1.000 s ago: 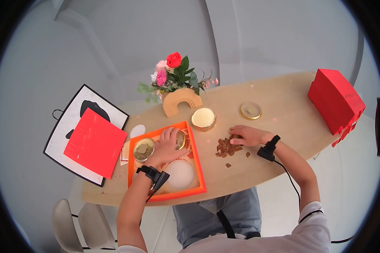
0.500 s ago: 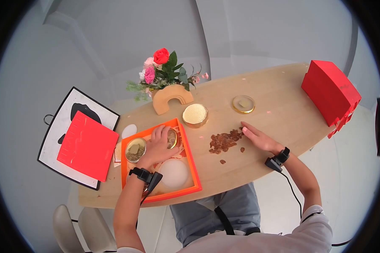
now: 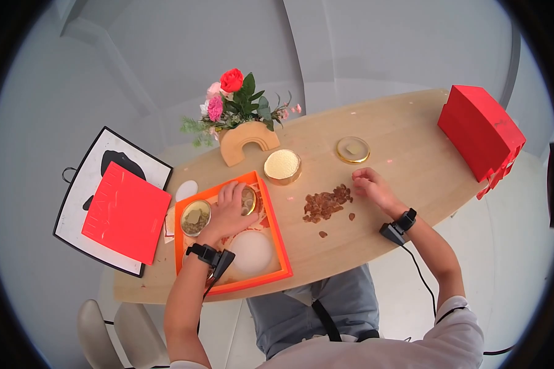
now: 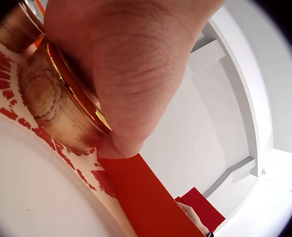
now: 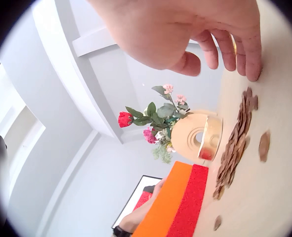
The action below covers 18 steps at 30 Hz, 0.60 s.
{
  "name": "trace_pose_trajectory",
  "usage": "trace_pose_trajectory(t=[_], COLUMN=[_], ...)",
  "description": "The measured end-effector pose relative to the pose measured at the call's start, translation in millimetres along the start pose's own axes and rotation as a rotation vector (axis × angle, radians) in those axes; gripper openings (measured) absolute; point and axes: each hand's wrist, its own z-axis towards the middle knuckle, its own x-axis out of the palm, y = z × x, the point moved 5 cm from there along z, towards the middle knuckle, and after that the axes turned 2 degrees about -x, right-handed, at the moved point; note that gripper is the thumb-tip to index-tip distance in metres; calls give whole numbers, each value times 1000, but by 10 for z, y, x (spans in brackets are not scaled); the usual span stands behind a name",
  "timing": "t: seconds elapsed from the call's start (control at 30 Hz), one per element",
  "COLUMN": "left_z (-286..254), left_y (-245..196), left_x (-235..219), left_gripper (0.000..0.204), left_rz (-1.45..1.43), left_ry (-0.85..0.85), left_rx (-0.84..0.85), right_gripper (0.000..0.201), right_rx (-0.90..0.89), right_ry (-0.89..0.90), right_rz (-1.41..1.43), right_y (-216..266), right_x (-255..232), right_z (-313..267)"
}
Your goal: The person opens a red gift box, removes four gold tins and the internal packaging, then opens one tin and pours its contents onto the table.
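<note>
A round gold-rimmed canister with a patterned side stands in the orange box. My left hand lies over it and grips it, thumb down one side and fingers at the other, covering much of its top. Beside that hand in the box is a round container of greenish pieces. To the right, a pile of flat brown dried pieces lies on the table. My right hand is at the pile's right edge, its fingers bent loosely with nothing between them, fingertips close to the tabletop.
A gold-topped round canister and a gold-rimmed lid stand behind the pile. Flowers sit in a wooden arch vase. A red box is at the right end. A red card lies on a white board at the left.
My right hand's fingers moved from over the pile to its right edge, straightened, then bent loosely. The pile is now more spread toward the upper right. My left hand stays on the canister.
</note>
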Motion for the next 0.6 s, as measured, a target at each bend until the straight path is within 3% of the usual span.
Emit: trace_pose_trajectory(t=[0.13,0.2,0.43,0.5,0.6], left_z=[-19,18,10,22,32], left_y=[-25,45,39,79,73], left_x=[-26,42,27,42,65], left_gripper=[90,92,95,95,95], left_rz=[-3,-6,16,-5,-15], left_ry=[2,-11,-11,-18,-19], left_rx=[-14,-2,-23,-10,5], right_gripper=[33,34,37,34,36], right_rx=[6,127,168,80,112], right_ry=[13,54,107,-11,-46], right_rz=[-224,91,118,-112,-285], right_y=[22,40,121,100,70], right_x=[-166,-150,11,-80,-122], right_z=[71,119,248,401,567])
